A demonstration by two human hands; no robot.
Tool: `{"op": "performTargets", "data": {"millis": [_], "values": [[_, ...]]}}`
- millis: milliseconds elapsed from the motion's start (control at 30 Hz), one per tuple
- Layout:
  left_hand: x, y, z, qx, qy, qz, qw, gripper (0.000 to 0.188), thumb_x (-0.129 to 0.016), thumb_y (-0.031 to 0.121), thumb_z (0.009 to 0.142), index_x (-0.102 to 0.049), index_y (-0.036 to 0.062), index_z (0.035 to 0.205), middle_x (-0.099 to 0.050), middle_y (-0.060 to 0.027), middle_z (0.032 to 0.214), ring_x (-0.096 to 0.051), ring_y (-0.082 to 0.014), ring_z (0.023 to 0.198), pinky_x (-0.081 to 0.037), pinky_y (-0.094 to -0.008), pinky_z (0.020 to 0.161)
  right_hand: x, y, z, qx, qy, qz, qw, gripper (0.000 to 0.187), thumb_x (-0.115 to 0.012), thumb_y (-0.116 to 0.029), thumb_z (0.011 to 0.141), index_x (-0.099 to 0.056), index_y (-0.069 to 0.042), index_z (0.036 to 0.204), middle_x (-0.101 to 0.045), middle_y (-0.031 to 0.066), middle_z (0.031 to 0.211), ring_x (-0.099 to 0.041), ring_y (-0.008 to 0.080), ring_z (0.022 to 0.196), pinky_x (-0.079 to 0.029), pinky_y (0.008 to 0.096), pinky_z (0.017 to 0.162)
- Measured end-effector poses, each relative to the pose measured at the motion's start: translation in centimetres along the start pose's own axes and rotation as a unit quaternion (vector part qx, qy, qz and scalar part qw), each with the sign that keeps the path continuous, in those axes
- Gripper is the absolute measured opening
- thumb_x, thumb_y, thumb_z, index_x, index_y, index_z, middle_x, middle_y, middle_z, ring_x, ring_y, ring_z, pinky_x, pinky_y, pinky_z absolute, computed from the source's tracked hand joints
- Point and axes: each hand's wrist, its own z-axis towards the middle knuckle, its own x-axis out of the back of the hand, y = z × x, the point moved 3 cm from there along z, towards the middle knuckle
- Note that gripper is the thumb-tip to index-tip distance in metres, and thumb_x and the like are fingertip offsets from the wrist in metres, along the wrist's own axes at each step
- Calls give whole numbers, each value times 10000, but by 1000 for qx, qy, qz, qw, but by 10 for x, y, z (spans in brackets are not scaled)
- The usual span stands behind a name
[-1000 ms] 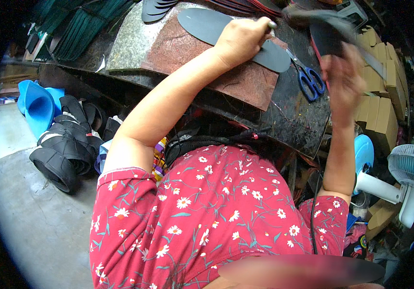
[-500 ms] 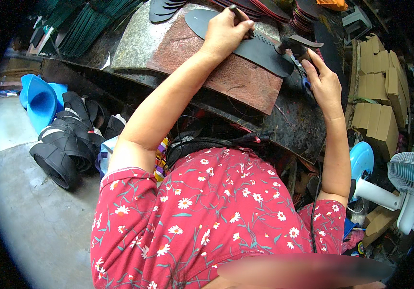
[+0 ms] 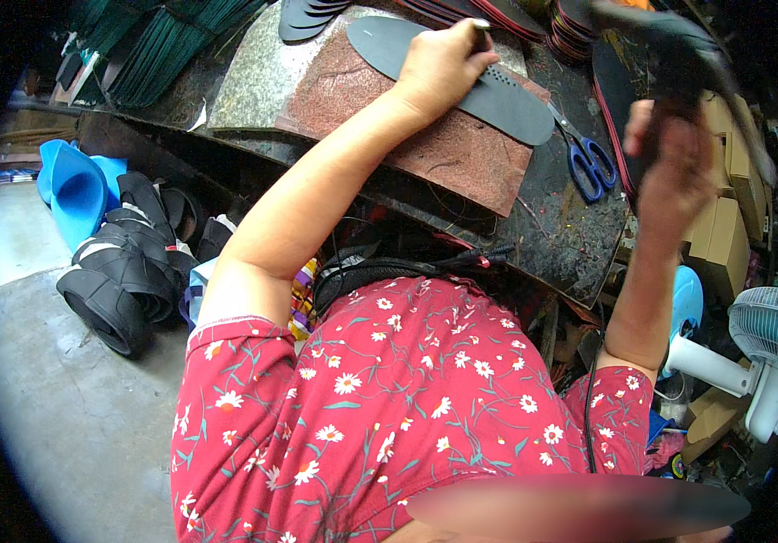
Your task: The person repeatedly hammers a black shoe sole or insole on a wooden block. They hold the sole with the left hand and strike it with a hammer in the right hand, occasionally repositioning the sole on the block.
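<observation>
A dark grey insole-shaped sheet lies across a reddish-brown board on the bench. Small holes dot the sheet beside my left hand, which is closed around a short hand punch. The punch's top pokes out above my fingers; its lower end is hidden behind them. Raised off to the right, my right hand grips a hammer. Motion smears both the hammer and that hand. Blue-handled scissors rest on the bench between the sheet's right end and my right forearm.
Stacks of dark, red-edged sole pieces stand along the back. A pale grey slab sits left of the board. Black shoe uppers and a blue piece are at left; cardboard boxes and a fan at right.
My right hand has swung the hammer up and to the right, away from the sheet, uncovering the scissors. My left hand with the punch has shifted slightly right and nearer.
</observation>
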Motion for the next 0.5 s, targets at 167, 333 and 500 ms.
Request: {"op": "performTargets", "data": {"millis": [167, 333, 500], "values": [[-6, 6, -1, -31, 10, 64, 997, 159, -674, 165, 859, -575, 50, 904, -652, -171, 691, -678, -338, 688, -538, -425, 614, -13, 59, -22, -223, -79, -172, 956, 391, -620, -363, 953, -631, -110, 1251, -717, 152, 1010, -709, 234, 900, -530, 322, 756], [-11, -26, -2, 263, 12, -373, 889, 127, -628, 118, 939, -584, 3, 908, -664, -67, 781, -645, -114, 675, -545, -250, 584, -2, 84, -38, -221, -121, -267, 930, 424, -586, -434, 955, -625, -166, 1281, -721, 127, 1033, -702, 255, 977, -522, 333, 797], [-10, -21, -2, 133, -4, -153, 979, 228, -746, 237, 829, -676, 29, 889, -702, -147, 770, -705, -269, 694, -558, -358, 667, 0, 75, -30, -245, -101, -191, 945, 417, -606, -395, 952, -622, -152, 1290, -705, 91, 960, -664, 173, 849, -502, 295, 724]]}}
